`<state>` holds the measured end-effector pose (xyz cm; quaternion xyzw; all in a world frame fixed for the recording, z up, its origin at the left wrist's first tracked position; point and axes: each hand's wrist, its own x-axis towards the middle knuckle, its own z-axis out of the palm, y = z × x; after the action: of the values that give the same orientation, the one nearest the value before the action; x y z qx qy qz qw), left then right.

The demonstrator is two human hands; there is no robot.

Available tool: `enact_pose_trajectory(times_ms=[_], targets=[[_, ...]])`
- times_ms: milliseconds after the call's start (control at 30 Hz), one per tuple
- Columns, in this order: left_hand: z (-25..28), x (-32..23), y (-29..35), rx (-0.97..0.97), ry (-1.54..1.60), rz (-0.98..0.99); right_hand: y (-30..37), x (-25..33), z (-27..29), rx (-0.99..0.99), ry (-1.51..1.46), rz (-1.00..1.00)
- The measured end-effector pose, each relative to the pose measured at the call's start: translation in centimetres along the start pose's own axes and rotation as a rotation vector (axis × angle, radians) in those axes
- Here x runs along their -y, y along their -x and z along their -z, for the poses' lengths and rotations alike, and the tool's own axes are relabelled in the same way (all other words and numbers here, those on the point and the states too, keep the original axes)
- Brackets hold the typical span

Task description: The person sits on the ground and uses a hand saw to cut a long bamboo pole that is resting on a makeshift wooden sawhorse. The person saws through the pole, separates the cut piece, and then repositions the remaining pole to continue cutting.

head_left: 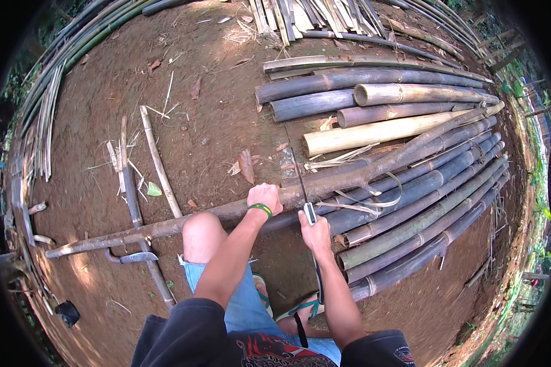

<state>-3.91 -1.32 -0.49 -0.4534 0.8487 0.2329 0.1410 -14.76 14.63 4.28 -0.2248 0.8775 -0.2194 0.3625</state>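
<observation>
A long brown branch (343, 181) lies crosswise in front of me, over dark bamboo on the right. My left hand (265, 199), with a green and yellow wristband, is closed on the branch just left of the saw. My right hand (315, 231) grips a handsaw (299, 174) by its handle, whose white and dark end shows above the fist. The thin dark blade points away from me and crosses the branch; how deep it sits in the wood I cannot tell. My bent left knee (203, 235) is against the branch's near side.
Thick bamboo poles (410, 199) lie in a row at right. Split bamboo strips (312, 15) are at the far side, and long green poles (98, 37) at far left. A curved-blade knife (138, 257) rests near a thin pole (131, 196). A black object (68, 313) is lower left.
</observation>
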Motion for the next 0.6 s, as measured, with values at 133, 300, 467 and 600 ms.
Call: enact_pose_trajectory(times_ms=[133,300,467,600], targets=[[0.2,1.1,0.1,0.055,0.033,0.034,2.9,-0.9,1.5,0.062,0.047,0.007],[0.4,1.6,0.1,0.067,0.031,0.047,8.1,-4.7,3.3,0.081,0.077,-0.034],[1.5,0.6,-0.7,0.102,0.045,0.041,0.0,0.3,0.3,0.034,-0.008,0.044],[1.2,1.9,-0.3,0.154,0.045,0.063,5.9,-4.3,1.7,0.057,0.057,0.046]])
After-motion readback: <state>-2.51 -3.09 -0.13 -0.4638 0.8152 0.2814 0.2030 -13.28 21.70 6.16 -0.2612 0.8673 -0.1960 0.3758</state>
